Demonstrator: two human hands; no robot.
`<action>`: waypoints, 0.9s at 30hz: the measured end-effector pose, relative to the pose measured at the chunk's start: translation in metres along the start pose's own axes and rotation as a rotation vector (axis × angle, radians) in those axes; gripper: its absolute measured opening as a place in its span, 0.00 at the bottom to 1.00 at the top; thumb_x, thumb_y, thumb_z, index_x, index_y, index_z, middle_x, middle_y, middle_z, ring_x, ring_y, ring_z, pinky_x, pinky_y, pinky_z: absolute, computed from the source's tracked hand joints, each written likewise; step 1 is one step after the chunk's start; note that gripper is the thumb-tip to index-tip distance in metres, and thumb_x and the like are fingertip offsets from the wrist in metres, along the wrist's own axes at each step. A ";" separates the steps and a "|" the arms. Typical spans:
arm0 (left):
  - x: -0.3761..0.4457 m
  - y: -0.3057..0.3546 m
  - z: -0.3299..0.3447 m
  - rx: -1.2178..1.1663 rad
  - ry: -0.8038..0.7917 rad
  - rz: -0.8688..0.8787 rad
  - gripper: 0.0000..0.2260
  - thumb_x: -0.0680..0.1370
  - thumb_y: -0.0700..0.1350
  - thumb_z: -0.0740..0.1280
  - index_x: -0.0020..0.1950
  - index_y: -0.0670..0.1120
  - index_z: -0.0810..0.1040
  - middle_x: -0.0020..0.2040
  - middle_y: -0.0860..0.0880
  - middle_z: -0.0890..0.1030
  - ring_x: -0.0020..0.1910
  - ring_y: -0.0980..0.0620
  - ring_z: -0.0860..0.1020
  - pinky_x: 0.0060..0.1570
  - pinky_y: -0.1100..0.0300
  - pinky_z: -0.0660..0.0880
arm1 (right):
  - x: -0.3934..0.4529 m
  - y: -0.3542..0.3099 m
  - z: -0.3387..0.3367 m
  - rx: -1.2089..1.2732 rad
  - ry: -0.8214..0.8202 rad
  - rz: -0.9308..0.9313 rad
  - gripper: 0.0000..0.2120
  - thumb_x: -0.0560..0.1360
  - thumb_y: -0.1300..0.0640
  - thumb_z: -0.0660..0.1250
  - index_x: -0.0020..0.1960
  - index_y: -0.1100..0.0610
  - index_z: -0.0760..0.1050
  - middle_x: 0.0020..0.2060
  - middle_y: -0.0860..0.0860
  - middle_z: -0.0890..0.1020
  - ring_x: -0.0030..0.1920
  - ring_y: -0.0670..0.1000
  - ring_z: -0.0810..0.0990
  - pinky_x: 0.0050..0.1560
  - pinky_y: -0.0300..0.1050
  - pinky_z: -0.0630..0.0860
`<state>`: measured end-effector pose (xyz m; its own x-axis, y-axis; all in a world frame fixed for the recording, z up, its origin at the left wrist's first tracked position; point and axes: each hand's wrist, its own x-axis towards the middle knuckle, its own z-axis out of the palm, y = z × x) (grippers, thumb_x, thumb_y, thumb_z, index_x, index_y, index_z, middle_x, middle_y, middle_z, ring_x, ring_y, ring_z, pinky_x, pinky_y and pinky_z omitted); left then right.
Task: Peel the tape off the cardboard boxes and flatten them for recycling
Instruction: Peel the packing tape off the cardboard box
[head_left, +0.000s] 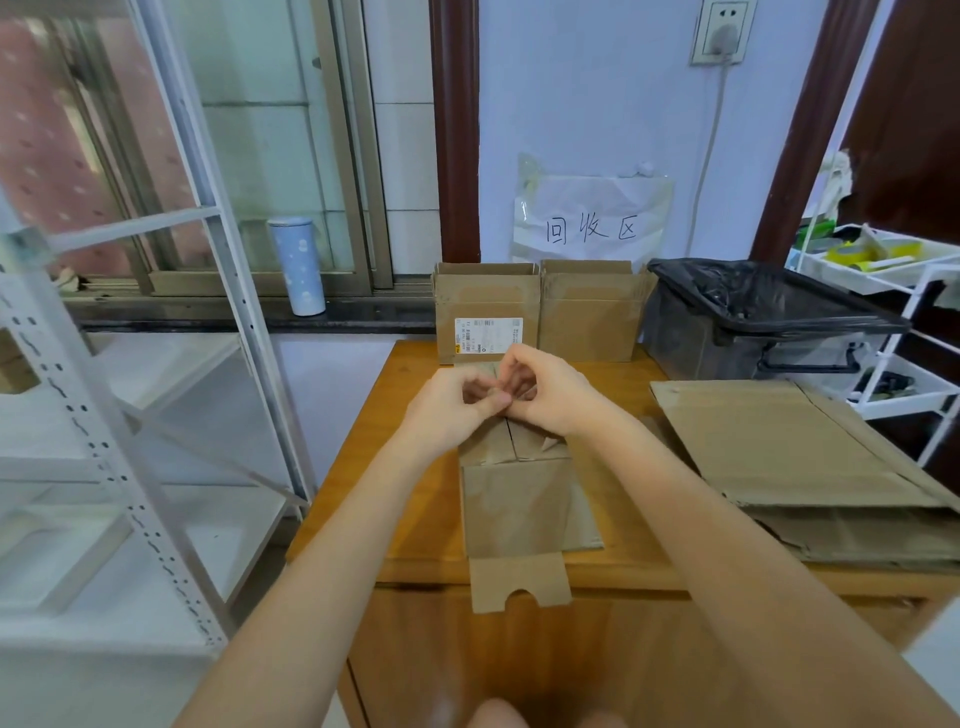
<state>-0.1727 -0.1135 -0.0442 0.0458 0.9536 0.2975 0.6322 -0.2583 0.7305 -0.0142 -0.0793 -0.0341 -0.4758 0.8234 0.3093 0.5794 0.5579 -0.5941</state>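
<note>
Where the two hands meet, it's hard to see what's pinched between them, since the fingertips blur together and cover the far end of the cardboard box. That box lies on the wooden tabletop with a flap hanging over the near edge. The left hand and right hand both have fingers curled in, thumbs touching at the box's top seam (looks like a bit of tape, can't say for sure). Both forearms reach straight out from the bottom of the view. Two more boxes stand at the back, flattened cardboard lies right, partly cut off.
</note>
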 end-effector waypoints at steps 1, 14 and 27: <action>0.000 0.000 0.001 0.004 0.005 -0.008 0.06 0.73 0.50 0.73 0.48 0.53 0.81 0.46 0.54 0.83 0.49 0.55 0.80 0.55 0.49 0.77 | 0.001 0.002 -0.002 0.060 -0.030 0.007 0.12 0.70 0.57 0.72 0.43 0.47 0.69 0.39 0.45 0.81 0.43 0.50 0.81 0.50 0.51 0.78; 0.003 0.016 0.008 0.085 0.057 -0.183 0.17 0.65 0.47 0.80 0.48 0.57 0.76 0.40 0.60 0.78 0.47 0.56 0.78 0.53 0.54 0.76 | -0.004 0.014 -0.001 0.185 0.025 0.092 0.14 0.73 0.68 0.60 0.48 0.50 0.75 0.49 0.49 0.81 0.53 0.51 0.80 0.59 0.54 0.75; 0.006 0.036 0.017 -0.384 0.104 -0.154 0.14 0.72 0.26 0.67 0.51 0.41 0.75 0.36 0.47 0.72 0.35 0.55 0.73 0.28 0.73 0.73 | 0.002 0.011 -0.012 0.169 -0.070 0.110 0.20 0.75 0.51 0.69 0.65 0.56 0.75 0.52 0.49 0.82 0.53 0.46 0.79 0.59 0.42 0.74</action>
<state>-0.1361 -0.1141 -0.0262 -0.1178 0.9700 0.2128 0.2902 -0.1714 0.9415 -0.0013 -0.0703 -0.0310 -0.4643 0.8658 0.1868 0.5139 0.4351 -0.7393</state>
